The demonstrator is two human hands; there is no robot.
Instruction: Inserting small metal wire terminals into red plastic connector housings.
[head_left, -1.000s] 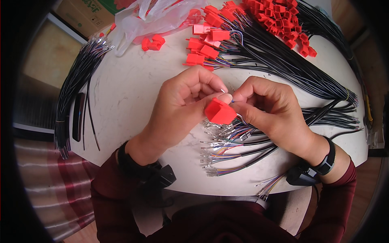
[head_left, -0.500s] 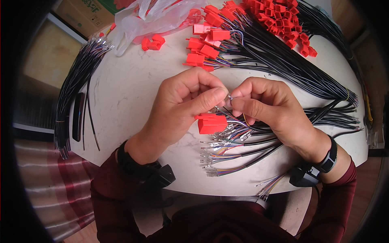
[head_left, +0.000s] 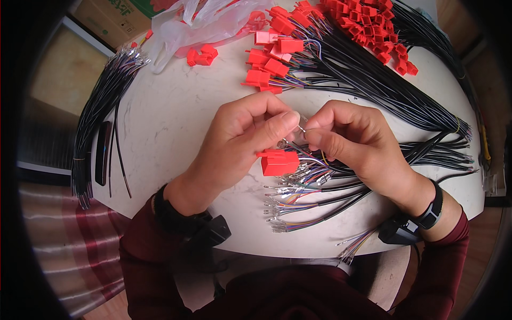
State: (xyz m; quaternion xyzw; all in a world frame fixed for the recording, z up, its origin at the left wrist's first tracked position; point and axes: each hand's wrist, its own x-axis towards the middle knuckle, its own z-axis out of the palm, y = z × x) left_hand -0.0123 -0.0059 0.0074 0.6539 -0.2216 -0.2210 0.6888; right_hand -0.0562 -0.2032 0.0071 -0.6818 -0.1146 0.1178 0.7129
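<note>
Over the middle of the table, my left hand (head_left: pixel 250 130) and my right hand (head_left: pixel 349 138) are close together, thumbs and forefingers pinched. A small metal wire terminal (head_left: pixel 302 129) spans the narrow gap between their fingertips; the fingers cover most of it. Thin coloured wires run down from there, and another metal end shows under my left fingers. Just below my left hand is a red plastic connector housing (head_left: pixel 280 163). Beneath my hands several black cables fan out, their stripped wire ends (head_left: pixel 288 200) tipped with metal terminals.
Black cables fitted with red housings (head_left: pixel 266 66) lie at the back, beside a heap of red housings (head_left: pixel 368 29). A clear plastic bag (head_left: pixel 186 32) sits back left, near two loose red housings (head_left: pixel 202 55). A cable bundle (head_left: pixel 101 117) lies along the left edge.
My fingertips have drawn slightly apart, so more of the metal terminal shows between them. The red housing and the cables stay in place.
</note>
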